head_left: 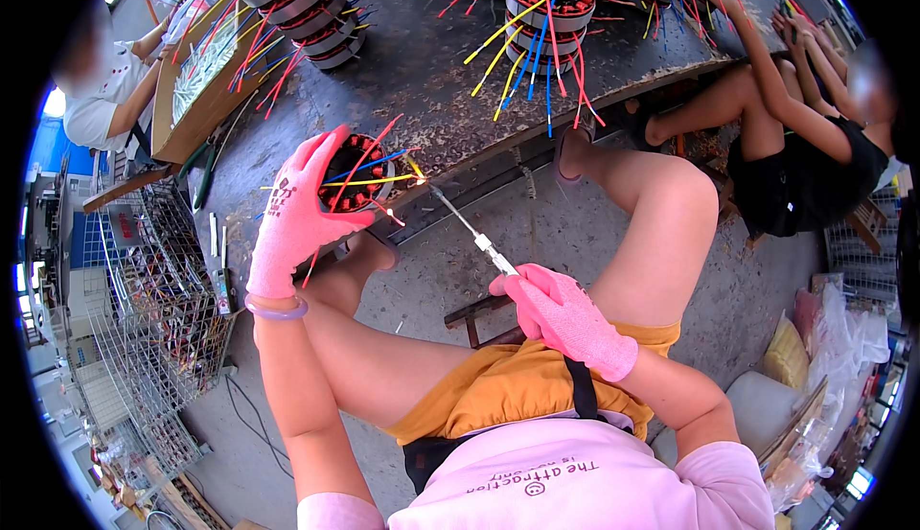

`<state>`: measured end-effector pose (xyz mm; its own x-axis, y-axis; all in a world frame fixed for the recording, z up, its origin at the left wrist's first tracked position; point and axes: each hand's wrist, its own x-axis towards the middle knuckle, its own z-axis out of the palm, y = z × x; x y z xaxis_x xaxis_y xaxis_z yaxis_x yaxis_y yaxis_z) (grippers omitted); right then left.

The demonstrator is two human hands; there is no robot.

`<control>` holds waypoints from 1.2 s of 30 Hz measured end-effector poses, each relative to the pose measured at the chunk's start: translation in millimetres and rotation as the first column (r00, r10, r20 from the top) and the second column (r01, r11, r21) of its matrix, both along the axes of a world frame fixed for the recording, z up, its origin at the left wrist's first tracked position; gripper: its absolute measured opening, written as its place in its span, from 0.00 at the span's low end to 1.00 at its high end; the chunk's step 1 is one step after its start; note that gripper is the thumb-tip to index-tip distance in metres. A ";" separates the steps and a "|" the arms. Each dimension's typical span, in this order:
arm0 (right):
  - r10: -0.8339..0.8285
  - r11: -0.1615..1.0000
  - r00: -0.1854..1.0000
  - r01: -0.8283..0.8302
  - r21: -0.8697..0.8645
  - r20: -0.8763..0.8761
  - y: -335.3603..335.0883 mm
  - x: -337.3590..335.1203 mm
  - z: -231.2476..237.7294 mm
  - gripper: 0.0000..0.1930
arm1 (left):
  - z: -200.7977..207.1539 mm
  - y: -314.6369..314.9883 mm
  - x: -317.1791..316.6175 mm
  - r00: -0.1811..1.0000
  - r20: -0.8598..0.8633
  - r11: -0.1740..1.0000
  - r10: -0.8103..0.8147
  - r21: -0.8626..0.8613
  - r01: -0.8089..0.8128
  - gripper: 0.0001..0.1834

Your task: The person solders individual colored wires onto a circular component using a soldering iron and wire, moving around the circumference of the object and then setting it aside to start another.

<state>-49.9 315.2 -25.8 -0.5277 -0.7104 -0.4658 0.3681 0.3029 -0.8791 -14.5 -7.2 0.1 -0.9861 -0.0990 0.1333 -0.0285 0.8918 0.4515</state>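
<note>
1. Left hand [302, 209], pink glove: thumb and fingers spread in a curve around the side of the wound ring [356, 180], gripping it. Lilac bangle [276, 309] at the wrist.
2. The wound ring is at the near edge of the workbench [431, 113], open end turned up toward me. Red coils visible inside; red, blue and yellow leads stick out of it. Whether its base touches the bench, I cannot tell.
3. Right hand [565, 319], pink glove: fingers closed around the white handle of a slim tool [494, 254]. Its thin metal shaft points up and left.
4. Tool tip meets or nearly meets the end of a yellow lead [414, 166] to the right of the ring; small orange glow there. Actual contact too small to confirm.
5. Farther back on the bench: a stack of similar rings [311, 22] at left and another group [551, 22] near the middle, leads fanning outward.
6. Left side of bench: cardboard box [168, 113] holding pale strips [203, 80]; dark-handled pliers [204, 177] just beside it.
7. One co-worker [101, 89] sits at far left, another [810, 147] at right, one arm raised to the bench.
</note>
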 end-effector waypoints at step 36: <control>-0.051 0.996 0.981 0.035 0.084 0.187 1.4 -4.5 16.8 0.16 | -1.7 5.0 -1.4 0.999 -0.002 0.998 0.051 0.036 -0.051 0.50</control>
